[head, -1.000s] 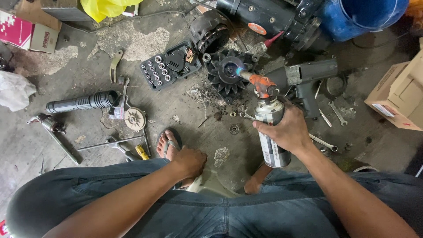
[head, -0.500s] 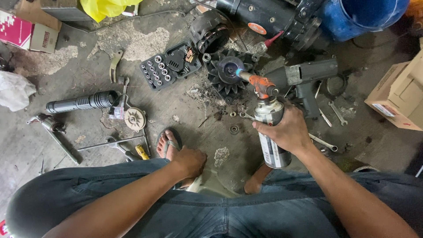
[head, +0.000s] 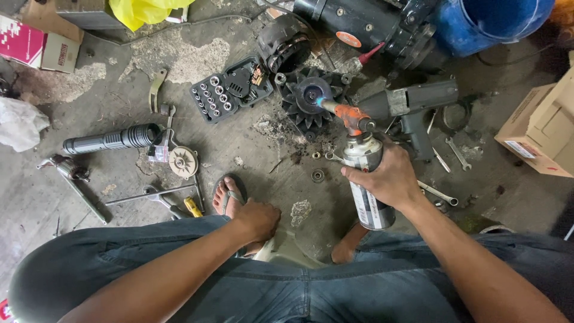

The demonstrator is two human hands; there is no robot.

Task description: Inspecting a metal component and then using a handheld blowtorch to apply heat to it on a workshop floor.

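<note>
- Right now my right hand (head: pixel 388 176) is wrapped around the gas canister (head: pixel 368 185), fingers clenched on its upper half, so the can leans away from me with its base down by my knee and its top toward the floor ahead.
- Above my fingers sits the orange torch head (head: pixel 353 118); its nozzle runs up and to the left, and the small blue flame at the tip lands on the hub of the black finned alternator part (head: pixel 314 98).
- So the part lies ahead and left of my right fingers, along the same line as the torch's long axis; my right hand is far the nearer one.
- My left hand (head: pixel 258 218) rests on my left foot (head: pixel 230 197) in its sandal, fingers curled loosely and holding nothing, well apart from the part.
- Just left of my right fingers, on the concrete floor (head: pixel 107 84), lie a small bearing ring (head: pixel 318 175) and a few nuts; to their right are a grey power tool (head: pixel 412 104) and some wrenches (head: pixel 448 155).
- Farther left of my left hand lies an open socket set (head: pixel 230 90).
- My palm hides the far side of the can, and I cannot tell whether a finger presses any trigger.
- The part's underside and how firmly it sits are hard to make out.
</note>
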